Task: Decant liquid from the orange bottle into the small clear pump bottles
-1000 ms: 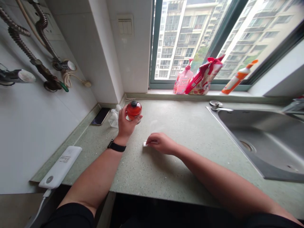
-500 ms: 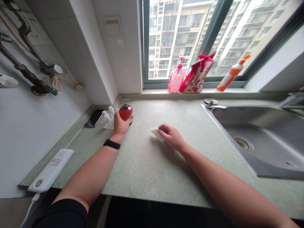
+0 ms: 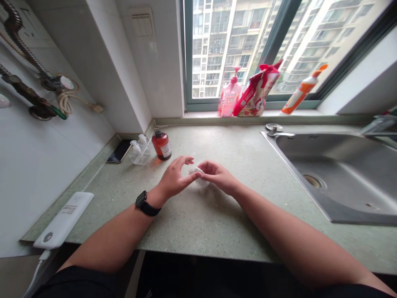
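Near the middle of the counter, my right hand (image 3: 217, 176) is closed in a pinch on a crumpled white tissue (image 3: 202, 181). My left hand (image 3: 176, 176) is close beside it, fingers apart and curved, with the thumb reaching to the tissue's edge; whether it presses on it I cannot tell. Just behind my left hand stands a red-brown bottle (image 3: 161, 145) with a black cap and a white label, upright and untouched. To its left is a clear plastic holder (image 3: 140, 155) with small white-topped pieces in it.
A phone (image 3: 119, 151) lies by the wall, and a white power bank (image 3: 64, 219) with a cable at the left edge. A steel sink (image 3: 335, 182) is on the right. A pink pump bottle (image 3: 229, 97), a red bag (image 3: 257, 93) and an orange-white bottle (image 3: 302, 93) line the sill.
My left hand has let go of the red-brown bottle, which now stands at the back, and has moved right to the tissue. My right hand still pinches the tissue.
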The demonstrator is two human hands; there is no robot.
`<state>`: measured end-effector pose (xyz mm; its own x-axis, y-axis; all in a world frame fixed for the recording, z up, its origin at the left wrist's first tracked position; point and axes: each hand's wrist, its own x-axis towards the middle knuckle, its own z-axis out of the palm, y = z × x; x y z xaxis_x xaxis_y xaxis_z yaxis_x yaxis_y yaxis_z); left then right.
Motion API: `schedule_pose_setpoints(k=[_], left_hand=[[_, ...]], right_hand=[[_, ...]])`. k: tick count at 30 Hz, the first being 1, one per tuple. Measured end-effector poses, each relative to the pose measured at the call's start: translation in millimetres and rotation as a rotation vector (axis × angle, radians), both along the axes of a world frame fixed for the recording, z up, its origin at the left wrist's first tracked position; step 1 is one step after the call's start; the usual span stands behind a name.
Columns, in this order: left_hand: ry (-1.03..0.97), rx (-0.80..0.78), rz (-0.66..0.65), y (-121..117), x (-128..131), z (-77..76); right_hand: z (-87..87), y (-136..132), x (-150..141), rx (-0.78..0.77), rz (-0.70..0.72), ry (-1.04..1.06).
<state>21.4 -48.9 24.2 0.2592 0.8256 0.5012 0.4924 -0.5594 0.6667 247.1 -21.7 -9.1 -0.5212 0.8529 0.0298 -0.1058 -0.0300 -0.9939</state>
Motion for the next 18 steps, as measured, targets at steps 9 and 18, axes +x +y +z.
schedule_pose_setpoints(k=[9,18], left_hand=[[-0.328,-0.435,-0.012,14,6,-17.0],[-0.407,-0.470,-0.027,16,6,-25.6]], right_hand=[[-0.4,3,4,0.016,-0.001,-0.084],[-1.0,7,8,0.027,-0.042,-0.086]])
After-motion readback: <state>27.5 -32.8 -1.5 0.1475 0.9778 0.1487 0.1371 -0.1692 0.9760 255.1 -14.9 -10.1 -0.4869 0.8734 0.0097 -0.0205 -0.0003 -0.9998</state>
